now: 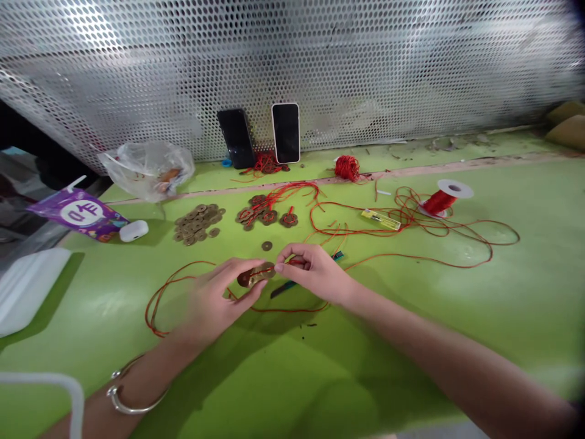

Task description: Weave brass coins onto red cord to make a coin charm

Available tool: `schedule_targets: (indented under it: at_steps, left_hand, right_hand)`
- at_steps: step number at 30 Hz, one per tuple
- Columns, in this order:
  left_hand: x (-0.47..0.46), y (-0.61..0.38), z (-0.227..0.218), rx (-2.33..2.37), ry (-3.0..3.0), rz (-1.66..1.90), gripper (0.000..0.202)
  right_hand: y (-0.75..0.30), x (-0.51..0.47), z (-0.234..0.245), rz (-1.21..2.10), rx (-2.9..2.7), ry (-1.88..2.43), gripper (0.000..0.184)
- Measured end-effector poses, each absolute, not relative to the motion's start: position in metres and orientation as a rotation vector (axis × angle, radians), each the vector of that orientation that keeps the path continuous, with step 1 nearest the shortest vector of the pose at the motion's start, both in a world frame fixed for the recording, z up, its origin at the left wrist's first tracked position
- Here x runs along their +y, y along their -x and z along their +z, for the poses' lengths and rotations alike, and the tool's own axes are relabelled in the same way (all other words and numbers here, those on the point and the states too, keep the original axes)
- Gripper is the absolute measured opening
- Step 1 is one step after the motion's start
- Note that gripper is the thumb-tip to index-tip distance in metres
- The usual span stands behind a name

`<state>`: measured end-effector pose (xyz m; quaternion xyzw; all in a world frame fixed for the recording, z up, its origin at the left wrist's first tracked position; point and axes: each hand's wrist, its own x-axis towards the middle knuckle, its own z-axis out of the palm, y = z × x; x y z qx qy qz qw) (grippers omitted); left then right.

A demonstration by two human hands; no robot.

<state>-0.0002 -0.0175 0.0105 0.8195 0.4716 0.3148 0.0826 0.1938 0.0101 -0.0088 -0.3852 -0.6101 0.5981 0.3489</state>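
Note:
Between the thumb and fingers of my left hand (218, 291) is a small cluster of brass coins (255, 275) with red cord laced across it. My right hand (315, 271) is closed in a pinch at the cluster's right edge, on a red cord (295, 262) that shows partly between the fingers. Below my right hand, a dark-bladed cutter (282, 289) lies on the table, partly covered. A single coin (266, 246) rests just beyond my hands. Farther off are a pile of loose coins (197, 223) and several coin clusters tied with red cord (264, 214).
Long loops of red cord (457, 266) run right to a white spool (454, 189). A yellow lighter (381, 219) lies among them. Two phones (286, 133) lean on the perforated metal screen (365, 73). At left are a plastic bag (150, 171), purple packet (82, 213) and white case (134, 230).

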Motion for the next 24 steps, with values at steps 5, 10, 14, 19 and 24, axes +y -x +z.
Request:
schedule_targets:
  at_steps: [5,10,14,19,24]
  left_hand:
    - [-0.0174,0.0000,0.0095,1.403,-2.433,0.961,0.015]
    - [-0.0183,-0.0002,0.0087,1.422,-2.414,1.011,0.014]
    - [-0.0180,0.0004,0.0084,1.417,-2.416,1.011,0.014]
    - [-0.0169,0.0006,0.0090,1.411,-2.443,1.010,0.013]
    - [-0.0153,0.0020,0.0082,1.359,-2.492,1.018,0.015]
  right_hand:
    - [-0.1944,0.0110,-0.0098,1.540,-1.589,0.988,0.024]
    - [-0.1949,0.0112,-0.0095,1.544,-1.584,0.976,0.023]
    - [-0.1953,0.0110,-0.0082,1.553,-1.573,0.966,0.023]
    - [-0.1956,0.0122,-0.0092,1.557,-1.585,0.980,0.023]
    - [-0.1956,0.0136,-0.0123,1.588,-1.569,0.946,0.021]
